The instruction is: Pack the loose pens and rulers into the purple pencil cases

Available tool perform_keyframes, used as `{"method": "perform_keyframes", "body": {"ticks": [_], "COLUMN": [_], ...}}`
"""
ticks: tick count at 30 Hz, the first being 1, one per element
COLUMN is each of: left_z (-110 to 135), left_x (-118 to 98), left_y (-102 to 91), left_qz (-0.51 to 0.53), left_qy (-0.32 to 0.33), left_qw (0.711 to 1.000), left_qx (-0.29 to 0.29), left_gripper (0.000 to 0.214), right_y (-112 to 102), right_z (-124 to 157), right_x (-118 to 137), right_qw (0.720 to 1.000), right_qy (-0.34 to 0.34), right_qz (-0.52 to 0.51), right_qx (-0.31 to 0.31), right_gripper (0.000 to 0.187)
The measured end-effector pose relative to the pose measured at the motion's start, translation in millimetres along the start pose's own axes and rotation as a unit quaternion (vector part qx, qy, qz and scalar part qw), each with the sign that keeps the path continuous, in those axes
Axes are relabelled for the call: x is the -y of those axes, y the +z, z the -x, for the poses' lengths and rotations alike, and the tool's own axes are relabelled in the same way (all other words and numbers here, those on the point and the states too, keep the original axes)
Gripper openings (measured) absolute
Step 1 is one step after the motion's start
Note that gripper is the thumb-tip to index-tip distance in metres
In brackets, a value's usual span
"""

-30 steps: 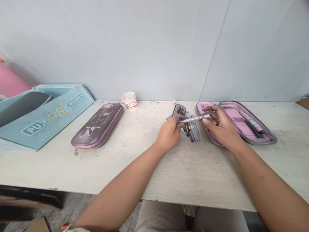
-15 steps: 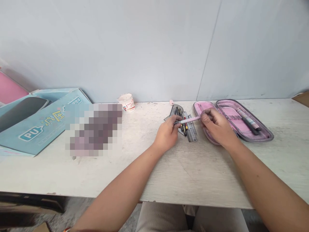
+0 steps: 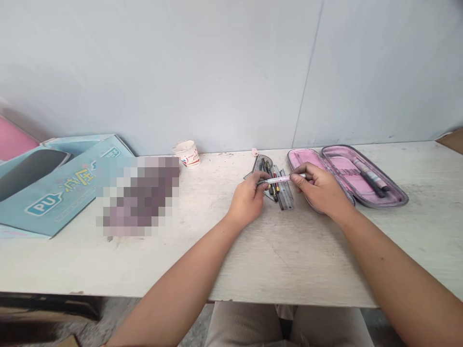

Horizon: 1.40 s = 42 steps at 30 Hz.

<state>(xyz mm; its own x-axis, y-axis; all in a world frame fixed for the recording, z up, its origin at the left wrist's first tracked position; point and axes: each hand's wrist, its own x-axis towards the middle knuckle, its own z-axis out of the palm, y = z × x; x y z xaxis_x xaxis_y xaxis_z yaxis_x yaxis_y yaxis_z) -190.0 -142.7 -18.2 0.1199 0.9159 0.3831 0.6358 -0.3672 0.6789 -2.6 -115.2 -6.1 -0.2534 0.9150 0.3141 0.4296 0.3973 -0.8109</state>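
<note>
Both my hands hold one pale pink pen [image 3: 279,180] level above a small heap of rulers and pens [image 3: 280,190] on the white table [image 3: 231,250]. My left hand [image 3: 247,198] pinches its left end. My right hand [image 3: 318,190] pinches its right end, fingers closed round it. Just right of my right hand lies an open pink pencil case [image 3: 347,176] with a couple of pens [image 3: 371,177] in its far half. My right hand covers part of the case's near half.
A blurred-out dark object [image 3: 139,195] lies at the left of the table. A teal cardboard box [image 3: 54,185] sits at the far left. A small paper cup [image 3: 187,153] stands by the grey wall. A brown box corner [image 3: 452,137] shows at far right.
My right hand has slid left along the pen, away from the open case, and the two hands are closer together. The camera view has shifted slightly.
</note>
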Motion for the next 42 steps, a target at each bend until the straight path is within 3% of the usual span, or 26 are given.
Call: {"method": "perform_keyframes", "body": {"ticks": [3, 8, 13, 19, 22, 26, 31, 35, 38, 42], "left_z": [-0.1, -1.3, -0.7, -0.7, -0.9, -0.3, -0.1, 0.5, 0.1, -2.7], "left_x": [-0.1, 0.8, 0.6, 1.8, 2.0, 0.0, -0.7, -1.2, -1.7, 0.2], "left_y": [0.6, -0.8, -1.2, -0.8, -0.8, -0.8, -2.3, -2.0, -1.0, -2.8], "left_qz": [0.003, 0.016, 0.000, 0.018, 0.014, 0.004, -0.002, -0.016, -0.034, 0.015], "left_qy": [0.009, -0.005, -0.004, -0.011, -0.013, 0.001, -0.008, 0.006, 0.015, 0.004], "left_qw": [1.000, 1.000, 1.000, 1.000, 1.000, 1.000, 1.000, 1.000, 0.999, 0.991], "left_qx": [0.003, -0.001, -0.005, -0.004, -0.004, -0.002, -0.014, -0.011, -0.039, -0.134], "left_gripper": [0.020, 0.020, 0.020, 0.020, 0.021, 0.020, 0.020, 0.019, 0.018, 0.033], "right_y": [-0.7, 1.9, 3.6, 3.2, 2.4, 1.2, 1.7, 0.6, -0.2, -1.0], "right_z": [0.8, -1.4, -1.2, 0.4, 1.5, 2.3, 0.7, 1.4, 2.5, 2.5], "right_x": [0.9, -4.0, -5.6, -5.6, -3.9, -1.2, -1.3, 2.1, 4.5, 1.4], "right_qw": [1.000, 0.999, 1.000, 0.998, 0.999, 0.998, 1.000, 0.998, 0.995, 0.994], "right_qy": [0.018, -0.023, -0.005, -0.015, 0.004, 0.022, -0.013, 0.010, 0.005, -0.012], "right_qz": [0.017, -0.033, -0.013, -0.063, -0.037, 0.023, -0.022, 0.056, 0.090, 0.059], "right_qx": [-0.018, 0.002, -0.014, -0.019, -0.031, -0.057, -0.010, -0.024, -0.043, -0.087], "right_gripper": [0.033, 0.026, 0.021, 0.024, 0.021, 0.036, 0.025, 0.024, 0.034, 0.037]}}
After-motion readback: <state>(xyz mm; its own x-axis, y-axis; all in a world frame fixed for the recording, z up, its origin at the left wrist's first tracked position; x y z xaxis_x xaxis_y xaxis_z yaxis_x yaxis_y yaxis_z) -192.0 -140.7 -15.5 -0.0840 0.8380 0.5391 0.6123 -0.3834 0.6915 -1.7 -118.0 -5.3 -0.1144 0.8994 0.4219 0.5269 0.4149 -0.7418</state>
